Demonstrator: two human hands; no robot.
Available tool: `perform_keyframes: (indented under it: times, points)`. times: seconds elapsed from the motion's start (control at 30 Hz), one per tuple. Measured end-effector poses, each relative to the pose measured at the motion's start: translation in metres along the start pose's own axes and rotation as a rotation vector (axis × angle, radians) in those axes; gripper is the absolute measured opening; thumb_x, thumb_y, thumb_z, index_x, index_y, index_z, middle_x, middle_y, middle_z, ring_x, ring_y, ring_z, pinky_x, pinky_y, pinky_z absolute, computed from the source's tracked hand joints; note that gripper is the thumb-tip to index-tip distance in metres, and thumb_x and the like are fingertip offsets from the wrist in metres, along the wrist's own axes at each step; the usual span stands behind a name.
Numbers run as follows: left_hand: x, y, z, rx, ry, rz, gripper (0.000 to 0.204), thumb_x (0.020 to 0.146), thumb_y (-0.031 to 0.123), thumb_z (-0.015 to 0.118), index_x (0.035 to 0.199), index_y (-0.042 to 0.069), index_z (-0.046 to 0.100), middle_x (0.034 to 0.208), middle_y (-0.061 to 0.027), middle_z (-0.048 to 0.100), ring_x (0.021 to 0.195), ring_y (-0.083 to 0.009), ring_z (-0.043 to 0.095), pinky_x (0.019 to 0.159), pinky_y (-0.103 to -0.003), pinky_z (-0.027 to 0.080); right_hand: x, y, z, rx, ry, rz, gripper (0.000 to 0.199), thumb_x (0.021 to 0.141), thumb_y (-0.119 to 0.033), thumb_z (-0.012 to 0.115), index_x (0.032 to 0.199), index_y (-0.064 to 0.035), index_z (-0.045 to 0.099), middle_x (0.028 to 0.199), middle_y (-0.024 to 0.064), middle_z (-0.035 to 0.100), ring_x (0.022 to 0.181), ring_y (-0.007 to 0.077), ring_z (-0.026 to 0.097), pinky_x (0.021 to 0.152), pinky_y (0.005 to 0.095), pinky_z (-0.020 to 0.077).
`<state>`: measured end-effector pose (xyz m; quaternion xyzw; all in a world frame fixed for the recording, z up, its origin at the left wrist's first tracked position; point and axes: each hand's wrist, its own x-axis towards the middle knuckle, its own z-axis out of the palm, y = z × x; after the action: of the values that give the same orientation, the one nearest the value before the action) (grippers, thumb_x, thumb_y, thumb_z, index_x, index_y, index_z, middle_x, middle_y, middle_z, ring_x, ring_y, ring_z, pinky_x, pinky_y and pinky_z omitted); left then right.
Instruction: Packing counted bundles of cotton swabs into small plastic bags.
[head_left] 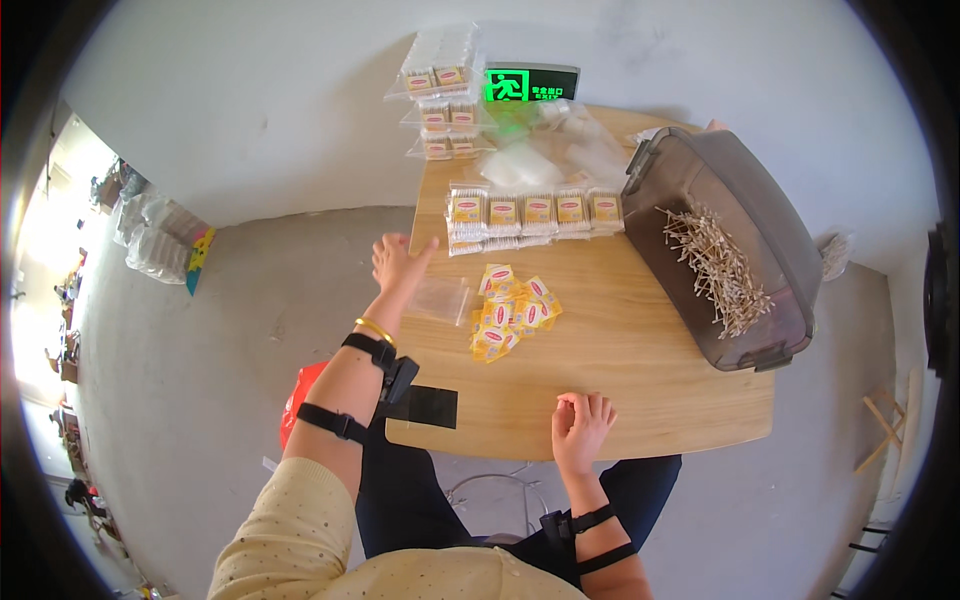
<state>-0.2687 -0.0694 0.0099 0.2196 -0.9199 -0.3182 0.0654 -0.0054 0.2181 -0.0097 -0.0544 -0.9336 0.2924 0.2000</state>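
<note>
We see our left hand (397, 262), fingers spread and empty, beside a clear bag (441, 298) on the worktop (640, 380); our right hand (582, 425) rests curled, holding nothing.

A light wooden table (640, 390) is being used to hold many things. A row of packed cotton swab packs (535, 215) is being kept near its far edge, beside a dark plastic bin (770, 215). Small yellow label cards (510, 312), a clear little bag (440, 298) and a black sheet (425, 406) are being kept nearer.
</note>
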Motion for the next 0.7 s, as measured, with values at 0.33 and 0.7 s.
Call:
perform_keyframes:
  times: [0.33,0.7]
  points:
    - [-0.043,-0.075,-0.01,0.089,-0.263,-0.129,0.095,0.066,0.062,0.088,0.126,0.0,0.047,0.129,-0.0169,0.052,0.123,-0.0314,0.052,0.1,-0.043,0.045,-0.003,0.003,0.0,-0.017,-0.017,0.008,0.011,0.084,-0.01,0.066,0.092,-0.0145,0.061,0.094,0.0052,0.058,0.093,0.0298,0.054,0.086,0.0448,0.0385]
    - [-0.045,-0.099,-0.038,-0.47,-0.328,-0.119,0.035,0.086,0.033,0.081,0.091,0.0,0.07,0.09,-0.0069,0.071,0.084,-0.0138,0.064,0.078,-0.03,0.05,-0.005,0.004,0.003,-0.042,0.02,-0.03,0.01,0.085,-0.011,0.066,0.092,-0.0153,0.061,0.091,0.0046,0.057,0.092,0.0294,0.054,0.086,0.0443,0.039]
